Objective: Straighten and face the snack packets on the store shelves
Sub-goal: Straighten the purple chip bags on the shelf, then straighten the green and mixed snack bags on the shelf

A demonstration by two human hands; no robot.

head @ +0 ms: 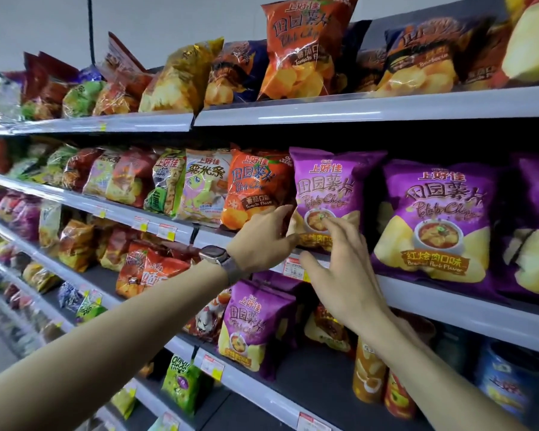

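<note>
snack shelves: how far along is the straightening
Partway, probably. Done: the rightward purple packet stands upright, face out. In hand: the left hand grips the left edge of the next purple packet while the right hand touches its front. Left: the yellow packet on the top shelf leans, and the red packets on the shelf below sit tilted.

left hand (262, 241), right hand (339, 272), both outstretched

Your one camera sits on your head. It looks straight at the shelves (324, 115), very close, and they run off to your left.
</note>
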